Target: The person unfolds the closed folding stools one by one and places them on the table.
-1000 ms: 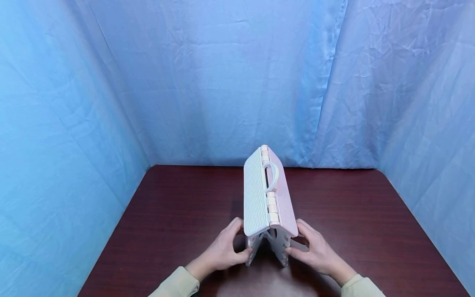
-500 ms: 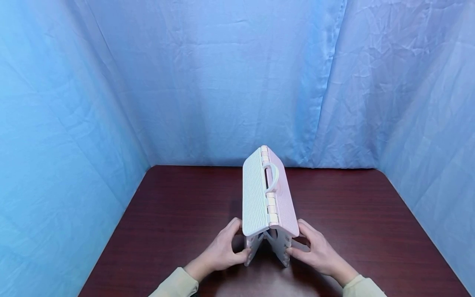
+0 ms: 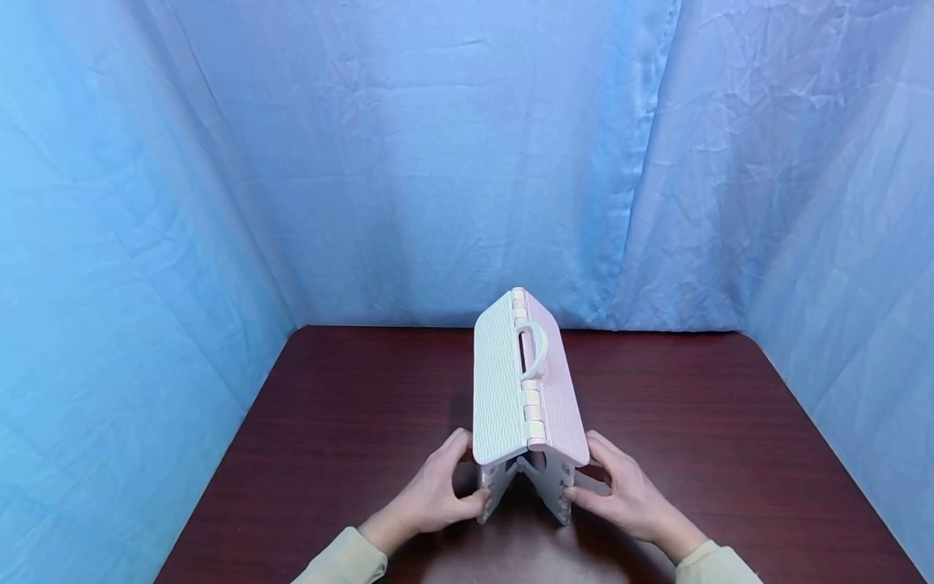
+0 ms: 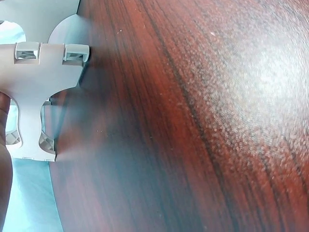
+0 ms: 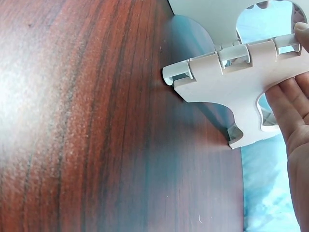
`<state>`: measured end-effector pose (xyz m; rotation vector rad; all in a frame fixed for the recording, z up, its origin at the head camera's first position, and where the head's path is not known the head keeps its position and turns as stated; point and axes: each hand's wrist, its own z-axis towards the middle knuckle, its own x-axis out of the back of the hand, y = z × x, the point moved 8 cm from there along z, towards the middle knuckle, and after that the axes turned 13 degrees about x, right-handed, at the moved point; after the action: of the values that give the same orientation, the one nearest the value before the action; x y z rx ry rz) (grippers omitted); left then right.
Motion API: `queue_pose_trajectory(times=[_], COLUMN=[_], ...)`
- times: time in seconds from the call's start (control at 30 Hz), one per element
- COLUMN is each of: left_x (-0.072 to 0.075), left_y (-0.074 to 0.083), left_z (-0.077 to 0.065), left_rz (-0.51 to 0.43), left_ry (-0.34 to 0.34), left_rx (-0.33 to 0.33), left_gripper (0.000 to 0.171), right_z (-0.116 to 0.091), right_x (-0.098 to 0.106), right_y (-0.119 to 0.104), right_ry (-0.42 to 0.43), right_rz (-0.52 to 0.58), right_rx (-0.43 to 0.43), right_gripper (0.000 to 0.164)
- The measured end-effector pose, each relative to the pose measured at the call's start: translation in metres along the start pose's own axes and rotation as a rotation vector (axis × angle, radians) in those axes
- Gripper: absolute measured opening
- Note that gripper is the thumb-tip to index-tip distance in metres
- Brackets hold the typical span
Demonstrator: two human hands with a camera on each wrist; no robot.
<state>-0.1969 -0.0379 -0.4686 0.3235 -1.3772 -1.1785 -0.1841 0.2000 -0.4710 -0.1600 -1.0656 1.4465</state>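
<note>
A pale folding step stool point(image 3: 499, 381) stands partly unfolded, its ridged top bent into a peak along the hinge line. The left half is white and the right half pinkish. A white carry handle point(image 3: 541, 350) stands up at the middle fold. My left hand point(image 3: 436, 493) grips the left leg panel near the front, thumb on its front edge. My right hand point(image 3: 623, 495) holds the right leg panel likewise. In the right wrist view the fingers point(image 5: 290, 108) curl behind the hinged leg point(image 5: 217, 82). The left wrist view shows another leg panel point(image 4: 34, 87) and only a sliver of hand.
A dark red-brown wood-grain table point(image 3: 350, 405) lies under the stool, with rounded far corners. Blue cloth curtains point(image 3: 452, 162) hang behind it and along both sides. Light-coloured sleeves point(image 3: 350, 560) cover both forearms.
The stool's two halves have spread slightly farther apart, and its peak has sunk a little. My left hand has shifted slightly left and my right hand slightly right, both still gripping the legs.
</note>
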Motion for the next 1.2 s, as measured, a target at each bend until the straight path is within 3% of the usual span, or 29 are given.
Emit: queue_pose_trajectory(times=[0.8,1.2], left_x=[0.0026,0.0052], left_y=[-0.0031,-0.0043], left_z=[-0.0020,-0.0031], left_rz=[0.015,0.026], left_ry=[0.013,0.026], left_rx=[-0.001,-0.016], left_gripper=[0.051,0.052], right_z=[-0.0023,-0.0032], right_x=[0.0034,0.0060], right_y=[-0.0015,-0.0034], right_ry=[-0.015,-0.013], right_rz=[-0.011,-0.083], right_rx=[-0.025,0.058], right_gripper=[0.058,0.056])
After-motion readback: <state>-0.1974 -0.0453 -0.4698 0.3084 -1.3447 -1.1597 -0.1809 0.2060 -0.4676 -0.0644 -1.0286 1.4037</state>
